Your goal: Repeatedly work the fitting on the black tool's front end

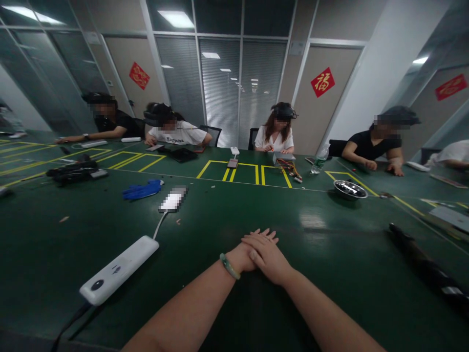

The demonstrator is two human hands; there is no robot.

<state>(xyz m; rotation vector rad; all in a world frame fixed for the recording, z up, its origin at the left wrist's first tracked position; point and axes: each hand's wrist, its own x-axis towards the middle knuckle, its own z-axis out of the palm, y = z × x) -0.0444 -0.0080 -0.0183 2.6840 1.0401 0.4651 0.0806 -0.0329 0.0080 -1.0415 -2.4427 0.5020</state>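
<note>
My left hand point(243, 257), with a green bangle point(230, 266) at its wrist, lies flat on the dark green table point(205, 225). Its fingertips stick out past my right hand point(271, 258), which rests across the top of it with fingers stretched. Both hands are open and neither holds anything; part of the left hand is hidden under the right. To their left is a long white device point(120, 270), with a black strap at its near end and a white cable point(160, 226) running to a phone with a lit screen point(173, 199).
A blue glove point(142, 190) and black gear point(76, 170) lie farther left. At the right are a metal bowl point(350, 190), a water bottle point(320, 159) and a long black object point(427, 261). Several people sit across the table, one beside a box with coloured wires point(289, 168).
</note>
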